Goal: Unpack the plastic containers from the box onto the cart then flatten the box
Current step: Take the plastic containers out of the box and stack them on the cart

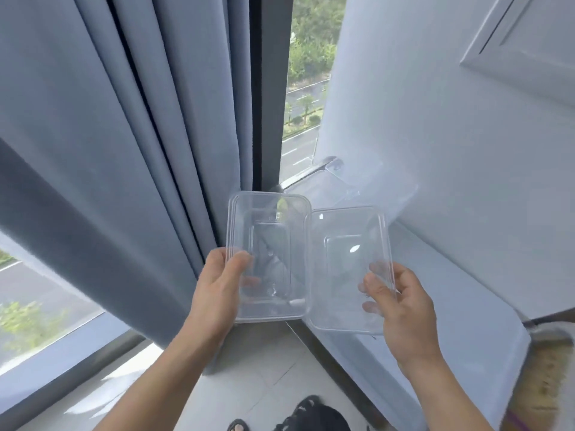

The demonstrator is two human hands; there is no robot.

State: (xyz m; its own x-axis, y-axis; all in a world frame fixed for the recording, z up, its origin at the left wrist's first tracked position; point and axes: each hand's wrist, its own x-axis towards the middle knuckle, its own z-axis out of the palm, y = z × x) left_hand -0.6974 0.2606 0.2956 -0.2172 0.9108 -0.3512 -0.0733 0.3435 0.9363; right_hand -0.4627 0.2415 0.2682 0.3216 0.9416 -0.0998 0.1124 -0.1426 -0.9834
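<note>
Holding a clear container (308,262), opened out, just right of the curtain (124,135); gripping its tray (270,241) with the left hand (217,290), pinching its lid (348,241) with the right hand (401,312)

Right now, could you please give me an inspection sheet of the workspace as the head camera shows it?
Surface: white ledge below the wall; no cart in view.
Job's things: clear hinged container held open in the air; a second clear container seems to lie on the ledge behind it; box not in view.
Clutter: broom at lower right.
Hands: left hand grips the container's left half; right hand pinches its right half.
Cables: nothing seen.
Surroundings: blue-grey curtain, window onto road and trees, tiled floor.
</note>
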